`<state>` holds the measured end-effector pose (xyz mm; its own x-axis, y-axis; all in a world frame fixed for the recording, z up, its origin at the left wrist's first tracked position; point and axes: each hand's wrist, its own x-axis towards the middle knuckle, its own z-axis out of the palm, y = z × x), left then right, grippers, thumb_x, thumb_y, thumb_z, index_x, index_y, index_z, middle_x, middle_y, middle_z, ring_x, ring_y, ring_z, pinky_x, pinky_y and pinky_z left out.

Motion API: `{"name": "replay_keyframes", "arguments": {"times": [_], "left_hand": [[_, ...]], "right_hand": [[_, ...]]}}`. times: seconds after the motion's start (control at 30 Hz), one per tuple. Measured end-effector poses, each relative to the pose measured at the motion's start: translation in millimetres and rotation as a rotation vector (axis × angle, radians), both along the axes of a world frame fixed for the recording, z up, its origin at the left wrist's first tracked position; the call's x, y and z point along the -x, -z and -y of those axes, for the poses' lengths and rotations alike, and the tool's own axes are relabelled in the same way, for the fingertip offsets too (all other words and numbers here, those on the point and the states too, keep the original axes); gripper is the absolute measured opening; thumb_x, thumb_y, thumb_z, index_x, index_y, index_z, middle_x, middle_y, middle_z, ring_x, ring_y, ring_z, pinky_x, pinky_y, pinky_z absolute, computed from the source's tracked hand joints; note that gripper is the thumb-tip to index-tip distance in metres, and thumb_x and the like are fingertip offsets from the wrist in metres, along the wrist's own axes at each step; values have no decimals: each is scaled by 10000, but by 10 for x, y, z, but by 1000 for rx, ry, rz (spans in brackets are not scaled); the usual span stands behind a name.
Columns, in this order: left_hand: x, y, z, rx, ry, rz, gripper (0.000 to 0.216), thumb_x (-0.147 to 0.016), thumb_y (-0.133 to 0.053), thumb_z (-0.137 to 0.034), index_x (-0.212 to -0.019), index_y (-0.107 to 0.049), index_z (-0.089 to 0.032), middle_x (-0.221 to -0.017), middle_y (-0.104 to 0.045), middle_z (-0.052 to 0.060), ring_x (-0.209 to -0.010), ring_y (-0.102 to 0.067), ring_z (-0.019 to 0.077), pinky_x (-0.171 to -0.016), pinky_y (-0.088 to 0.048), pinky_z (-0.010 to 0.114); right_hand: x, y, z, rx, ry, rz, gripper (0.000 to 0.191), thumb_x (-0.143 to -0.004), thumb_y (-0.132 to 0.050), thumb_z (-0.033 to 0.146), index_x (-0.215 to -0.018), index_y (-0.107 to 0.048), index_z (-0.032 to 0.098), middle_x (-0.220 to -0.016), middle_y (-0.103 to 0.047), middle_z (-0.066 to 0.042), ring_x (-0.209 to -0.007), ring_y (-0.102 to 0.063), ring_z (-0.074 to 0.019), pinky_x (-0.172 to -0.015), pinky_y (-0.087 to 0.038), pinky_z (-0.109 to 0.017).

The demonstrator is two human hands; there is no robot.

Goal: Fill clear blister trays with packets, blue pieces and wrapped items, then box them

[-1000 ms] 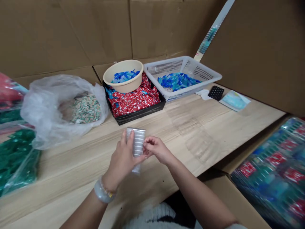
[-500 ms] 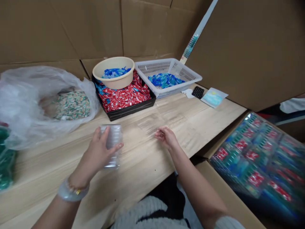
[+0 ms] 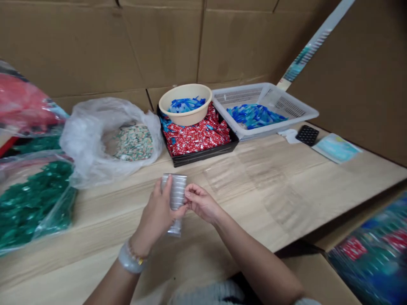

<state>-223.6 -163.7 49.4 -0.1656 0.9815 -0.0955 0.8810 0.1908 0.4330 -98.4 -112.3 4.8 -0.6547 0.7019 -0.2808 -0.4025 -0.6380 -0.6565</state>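
My left hand is wrapped across a clear, ribbed plastic tray stack, thumb on its right side and fingers over its left side. The long, narrow pieces seem nested, though I cannot count them. At the right edge, the thumb and forefinger of my right hand are pinched together against the plastic. Whether they have a single layer between them is too blurred to tell. Behind the hands lies a black tray of red and blue printed wrappers, with a cream tub of blue pieces resting on them.
A white mesh basket holds blue plastic pieces. To the left are a bag of small pale pieces and a bag of green pieces. A black patterned object lies near a light-blue packet. At lower right, an open carton contains packaged goods.
My right hand has moved left to the edge of the plastic stack, where its fingers pinch. The view has turned left, bringing the green and red bags further into sight.
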Motion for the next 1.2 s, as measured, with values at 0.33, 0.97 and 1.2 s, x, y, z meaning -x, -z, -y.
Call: {"name": "replay_keyframes", "arguments": {"times": [0.33, 0.97, 1.2], "left_hand": [[93, 11, 25, -49, 96, 74, 805, -680, -552, -468, -1335, -222, -136, -1353, -250, 184, -1259, -234, 323, -971, -307, 458], [10, 31, 503, -16, 112, 10, 828, -665, -537, -518, -1325, -233, -120, -1333, -279, 189, -1234, -284, 340, -965, -325, 467], [22, 27, 548, 62, 134, 131, 878, -664, -557, -500, -1346, -178, -97, -1377, -187, 199, -1300, -111, 306, -1023, -223, 453]], "right_hand": [[-47, -314, -117, -315, -106, 617, 105, -607, -498, 161, -519, -441, 157, -374, -399, 93, -273, -316, -27, -302, -258, -155], [-1172, -22, 928, -170, 507, 717, 233, -684, -609, 348, -767, -450, 199, -534, -455, 75, -384, -409, -49, -333, -329, -155], [-64, -34, 663, 23, 15, -26, 354, -586, -705, 367, -668, -415, 181, -535, -463, 78, -469, -448, -50, -430, -390, -166]]}}
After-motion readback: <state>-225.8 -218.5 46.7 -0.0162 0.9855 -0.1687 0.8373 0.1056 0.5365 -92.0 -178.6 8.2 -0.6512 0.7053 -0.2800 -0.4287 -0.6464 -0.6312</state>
